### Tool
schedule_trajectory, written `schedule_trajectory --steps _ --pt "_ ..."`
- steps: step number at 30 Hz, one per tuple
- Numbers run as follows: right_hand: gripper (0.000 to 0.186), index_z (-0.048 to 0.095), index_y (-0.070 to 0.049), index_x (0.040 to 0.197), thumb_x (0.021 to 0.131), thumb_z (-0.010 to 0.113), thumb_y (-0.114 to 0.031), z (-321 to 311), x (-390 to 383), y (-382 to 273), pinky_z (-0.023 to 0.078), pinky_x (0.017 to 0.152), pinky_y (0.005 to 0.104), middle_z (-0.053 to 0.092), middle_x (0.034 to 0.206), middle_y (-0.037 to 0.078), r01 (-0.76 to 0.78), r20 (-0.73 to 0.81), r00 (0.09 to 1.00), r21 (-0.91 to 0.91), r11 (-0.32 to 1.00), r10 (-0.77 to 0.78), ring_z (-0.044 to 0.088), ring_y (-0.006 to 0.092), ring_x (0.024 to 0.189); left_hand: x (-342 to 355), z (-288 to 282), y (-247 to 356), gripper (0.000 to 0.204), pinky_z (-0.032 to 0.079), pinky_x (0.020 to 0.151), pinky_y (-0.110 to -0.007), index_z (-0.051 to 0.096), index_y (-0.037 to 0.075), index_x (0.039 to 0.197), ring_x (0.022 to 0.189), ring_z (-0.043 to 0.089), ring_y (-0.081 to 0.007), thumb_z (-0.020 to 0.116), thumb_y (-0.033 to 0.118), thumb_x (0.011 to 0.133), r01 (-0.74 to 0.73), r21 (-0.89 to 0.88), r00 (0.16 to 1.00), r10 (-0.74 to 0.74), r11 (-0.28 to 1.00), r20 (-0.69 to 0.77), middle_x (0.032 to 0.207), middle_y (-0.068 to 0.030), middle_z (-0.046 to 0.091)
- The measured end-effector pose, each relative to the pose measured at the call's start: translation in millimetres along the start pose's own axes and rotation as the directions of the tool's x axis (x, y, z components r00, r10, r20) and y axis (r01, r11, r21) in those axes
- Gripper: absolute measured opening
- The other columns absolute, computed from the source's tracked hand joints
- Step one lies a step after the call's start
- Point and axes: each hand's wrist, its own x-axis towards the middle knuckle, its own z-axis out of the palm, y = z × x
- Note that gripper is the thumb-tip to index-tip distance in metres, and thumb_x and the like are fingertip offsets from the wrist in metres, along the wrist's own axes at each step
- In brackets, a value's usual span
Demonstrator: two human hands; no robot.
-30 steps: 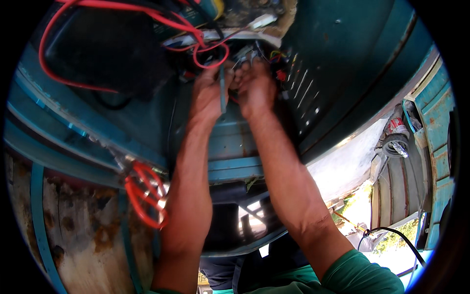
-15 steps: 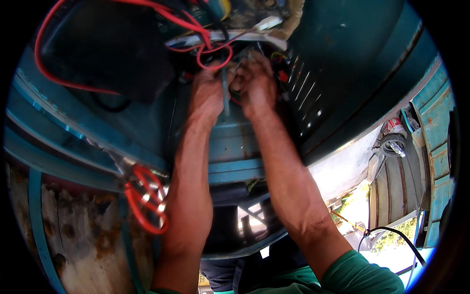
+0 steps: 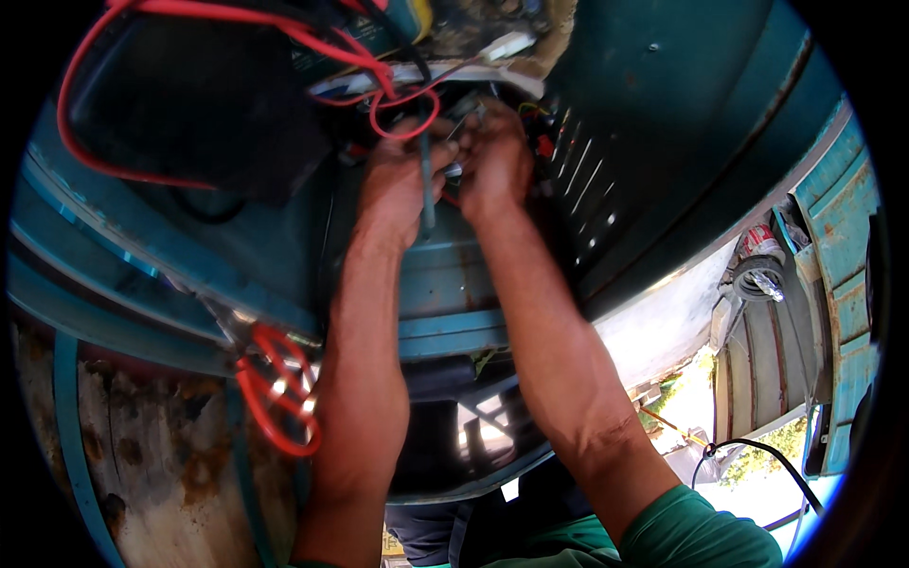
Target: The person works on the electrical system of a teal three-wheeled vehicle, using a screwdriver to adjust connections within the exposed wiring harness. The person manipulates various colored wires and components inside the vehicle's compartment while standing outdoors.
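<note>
Both my hands are close together deep inside a teal metal housing, beneath a loop of red cable. My left hand has its fingers curled, and a thin blue-grey rod runs down along its thumb side. Beside it, my right hand is closed with bent fingers. Something small and silvery shows between the two hands; its kind is unclear. The fingertips are blurred and partly in shadow. Thin wires and a small red part sit just right of my right hand.
A dark, flat-sided object with red cable over it fills the upper left. At the top are a yellow-edged device and a white connector. Red-handled scissors hang at left. A slotted teal panel flanks the right.
The view has shifted slightly, so most things sit a little farther left. My hands stay together at the same place, with small finger movements; the silvery piece between them shows more.
</note>
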Motion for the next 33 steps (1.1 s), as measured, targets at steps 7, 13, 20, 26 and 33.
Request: schedule_trajectory --steps 7,13,20,26,33 --pt "0.012 0.054 -0.008 0.096 0.092 0.052 -0.019 -5.8 1.3 4.1 0.041 0.059 0.0243 0.052 0.076 -0.001 -0.071 0.036 0.997 0.238 0.969 0.064 0.048 0.0117 0.065 1.1 -2.4 -2.6 0.021 0.031 0.041 -0.021 0.061 0.001 0.100 0.049 0.044 -0.0071 0.066 0.003 0.080 0.007 0.000 0.999 -0.007 1.000 -0.036 0.075 -0.0034 0.060" --pt "0.020 0.051 -0.010 0.084 0.096 0.049 -0.025 -6.3 6.2 5.3 0.039 0.055 0.0247 0.049 0.070 -0.001 -0.103 0.068 0.994 0.330 0.938 0.085 0.047 0.0110 0.061 0.2 -0.7 -1.2 0.020 0.030 0.041 -0.020 0.063 0.001 0.100 0.049 0.043 -0.0053 0.065 0.004 0.081 -0.015 0.008 0.999 0.015 1.000 -0.039 0.078 -0.0034 0.061" --pt "0.028 0.048 -0.010 0.078 0.096 0.044 -0.031 9.9 2.5 -3.7 0.037 0.048 0.0251 0.046 0.062 -0.002 -0.071 -0.064 0.995 0.073 0.995 0.076 0.044 0.0096 0.051 2.2 0.1 -0.9 0.017 0.027 0.040 -0.018 0.064 0.001 0.099 0.047 0.040 -0.0034 0.062 0.005 0.082 -0.028 0.014 0.999 0.028 1.000 -0.014 0.082 -0.0035 0.063" --pt "0.027 0.049 -0.009 0.078 0.095 0.044 -0.030 9.2 4.7 -2.3 0.036 0.046 0.0257 0.046 0.062 -0.001 -0.065 -0.064 0.996 0.048 0.997 0.068 0.044 0.0097 0.050 1.8 -0.3 1.1 0.017 0.027 0.040 -0.018 0.066 0.001 0.097 0.045 0.039 -0.0029 0.061 0.004 0.081 -0.046 0.087 0.999 0.046 0.995 0.004 0.080 -0.0029 0.064" --pt "0.027 0.051 -0.010 0.078 0.094 0.045 -0.030 10.6 4.6 -5.8 0.035 0.047 0.0266 0.046 0.060 -0.001 -0.095 -0.090 0.991 0.069 0.993 0.101 0.043 0.0103 0.049 2.1 -2.9 0.8 0.016 0.025 0.037 -0.018 0.066 0.001 0.096 0.042 0.037 -0.0023 0.061 0.004 0.081 -0.044 0.167 0.999 0.046 0.985 -0.011 0.076 -0.0016 0.063"
